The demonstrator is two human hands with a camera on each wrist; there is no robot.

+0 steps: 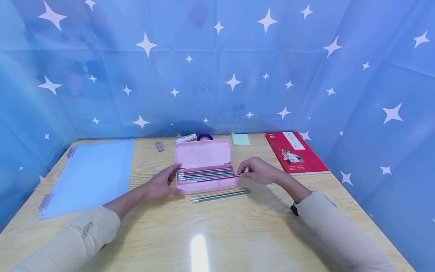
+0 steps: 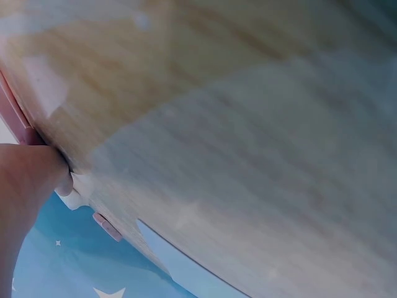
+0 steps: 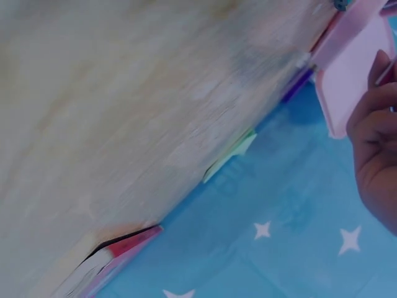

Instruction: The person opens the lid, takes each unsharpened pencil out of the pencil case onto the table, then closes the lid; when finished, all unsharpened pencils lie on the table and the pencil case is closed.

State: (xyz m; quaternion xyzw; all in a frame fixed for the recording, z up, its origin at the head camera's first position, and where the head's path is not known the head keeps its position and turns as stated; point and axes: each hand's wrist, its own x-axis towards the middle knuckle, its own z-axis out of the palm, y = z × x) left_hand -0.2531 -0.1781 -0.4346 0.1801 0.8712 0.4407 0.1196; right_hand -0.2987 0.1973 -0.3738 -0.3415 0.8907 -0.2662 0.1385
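Slim dark-red wooden pencil, pinched in fingertips of right hand; open oblong pink box, end clamped in fingers of left hand. Keep pencil level.

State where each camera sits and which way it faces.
Head: on the head, facing forward and down at the pink pencil case; both forearms show.
Left wrist: on that wrist, facing mostly the tabletop; left fingers show.
Right wrist: on that wrist, facing tabletop and blue backdrop; right fingers show.
Head and right wrist share the red book.
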